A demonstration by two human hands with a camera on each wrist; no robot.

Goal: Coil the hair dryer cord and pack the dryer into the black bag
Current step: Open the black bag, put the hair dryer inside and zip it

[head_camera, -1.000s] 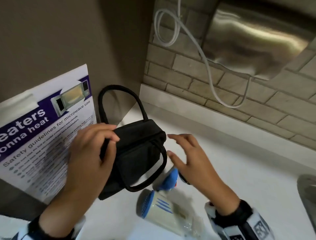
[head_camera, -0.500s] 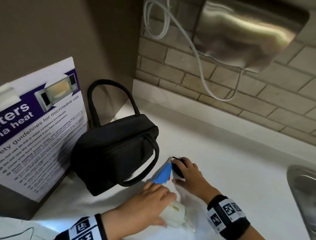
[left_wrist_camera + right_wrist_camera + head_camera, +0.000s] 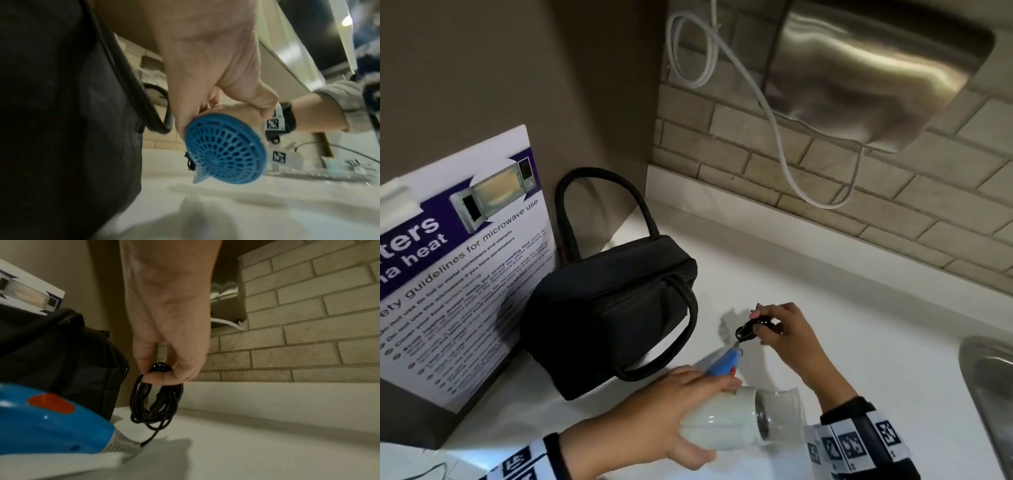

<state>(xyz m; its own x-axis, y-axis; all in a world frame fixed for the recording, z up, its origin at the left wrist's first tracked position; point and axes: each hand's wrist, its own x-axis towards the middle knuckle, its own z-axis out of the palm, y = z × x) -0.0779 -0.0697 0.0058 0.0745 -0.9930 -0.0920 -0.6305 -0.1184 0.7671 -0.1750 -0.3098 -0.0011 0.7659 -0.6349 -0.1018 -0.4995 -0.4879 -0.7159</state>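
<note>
The white hair dryer (image 3: 726,423) with a blue handle (image 3: 720,361) is held just above the counter by my left hand (image 3: 671,414), which grips its barrel. Its blue rear grille (image 3: 224,149) faces the left wrist camera. The black cord (image 3: 746,330) is bundled in loops, and my right hand (image 3: 780,332) pinches the bundle beyond the handle's end; the loops (image 3: 156,402) hang below the fingers. The black bag (image 3: 613,315) stands closed on the counter to the left, one strap up, one hanging down its side.
A microwave safety poster (image 3: 458,253) leans on the wall left of the bag. A steel wall unit (image 3: 876,68) with a white cable (image 3: 774,130) hangs above on the brick wall. A metal sink rim (image 3: 989,394) lies at the right. White counter (image 3: 842,291) stretches behind my hands.
My left hand left the bag and took hold of the dryer's barrel, lifting it. My right hand picked up the cord bundle and raised it off the counter.
</note>
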